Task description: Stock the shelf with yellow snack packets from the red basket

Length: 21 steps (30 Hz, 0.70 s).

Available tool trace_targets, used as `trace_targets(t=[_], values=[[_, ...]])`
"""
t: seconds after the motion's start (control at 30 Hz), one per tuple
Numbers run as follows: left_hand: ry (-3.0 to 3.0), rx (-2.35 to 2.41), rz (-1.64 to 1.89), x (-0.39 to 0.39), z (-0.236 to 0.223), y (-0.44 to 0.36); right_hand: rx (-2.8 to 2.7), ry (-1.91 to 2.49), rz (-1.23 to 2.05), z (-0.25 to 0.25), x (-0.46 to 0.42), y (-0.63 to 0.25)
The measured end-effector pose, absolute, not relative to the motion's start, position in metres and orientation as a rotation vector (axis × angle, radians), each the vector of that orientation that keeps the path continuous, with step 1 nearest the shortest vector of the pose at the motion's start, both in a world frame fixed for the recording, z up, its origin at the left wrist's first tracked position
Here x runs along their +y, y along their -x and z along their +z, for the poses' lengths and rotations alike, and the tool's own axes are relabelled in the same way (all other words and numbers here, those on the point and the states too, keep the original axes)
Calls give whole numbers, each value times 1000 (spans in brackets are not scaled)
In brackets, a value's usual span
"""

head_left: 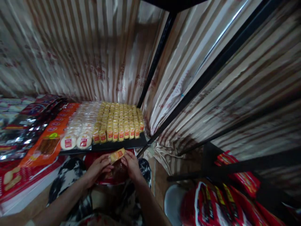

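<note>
Between my two hands is a small yellow snack packet (117, 155) with an orange and red label. My left hand (102, 165) pinches its left end, and the fingers of my right hand (130, 163) close on its right end. Just beyond them, rows of matching yellow packets (121, 133) stand upright on a black shelf (119, 144). Round white packaged crackers (84, 142) with red labels line up to the left of those rows. Below my hands lies a red bag (110, 179) in my lap, partly hidden by my arms.
Orange packets (50, 138) and dark shiny bags (28, 128) fill the shelf's left side. Black metal bars (188, 102) cross the striped curtain (101, 47) on the right. Red packages (216, 204) and a pale round stool or lid (172, 204) are at lower right.
</note>
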<state>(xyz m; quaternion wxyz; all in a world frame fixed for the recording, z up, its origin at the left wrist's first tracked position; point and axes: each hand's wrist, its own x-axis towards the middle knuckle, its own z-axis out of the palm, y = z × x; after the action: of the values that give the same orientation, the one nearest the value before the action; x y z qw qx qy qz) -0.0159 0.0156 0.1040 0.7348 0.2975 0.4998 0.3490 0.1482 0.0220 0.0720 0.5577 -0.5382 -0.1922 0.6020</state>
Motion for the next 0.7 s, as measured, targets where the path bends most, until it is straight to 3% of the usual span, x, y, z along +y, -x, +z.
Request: trace_targets(t=[0.3,0.53,0.7], values=[[-918,1358,939,27,129,-19,-484,1244,1352,65,14,-144],[-1238,1332,996,80,141,-27,-1070,1522,556,64,48,-180],[-1629,1259,1071,131,165,-61,-1242,1609,378,60,84,-194]])
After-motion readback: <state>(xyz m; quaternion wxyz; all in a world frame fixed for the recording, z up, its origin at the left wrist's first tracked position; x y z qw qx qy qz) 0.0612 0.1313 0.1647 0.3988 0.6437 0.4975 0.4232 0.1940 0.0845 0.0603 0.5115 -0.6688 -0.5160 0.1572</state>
